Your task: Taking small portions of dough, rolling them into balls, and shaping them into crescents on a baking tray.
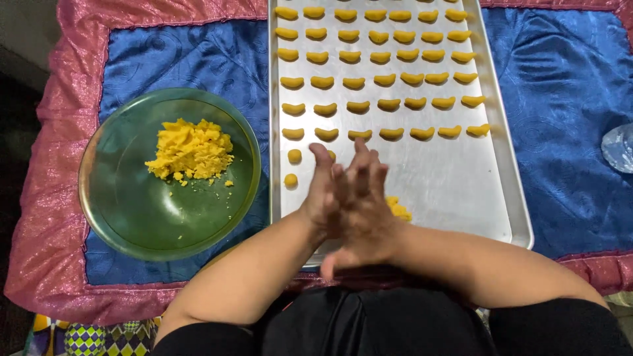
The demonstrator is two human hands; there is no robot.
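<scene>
My left hand (pixel 321 191) and my right hand (pixel 366 221) are pressed palm to palm above the near edge of a metal baking tray (pixel 455 184), fingers stretched out. Whatever lies between the palms is hidden. A small lump of yellow dough (pixel 398 210) rests on the tray just right of my hands. Two little dough balls (pixel 291 179) sit to the left of my fingertips. Rows of several curved yellow dough pieces (pixel 389 104) fill the far part of the tray. A green plate (pixel 105 217) to the left holds a crumbly dough pile (pixel 191 150).
Tray and plate rest on a blue cloth (pixel 567 99) with a pink glittery border (pixel 46 198). A clear plastic item (pixel 620 148) pokes in at the right edge. A patterned fabric (pixel 92 337) shows at the bottom left.
</scene>
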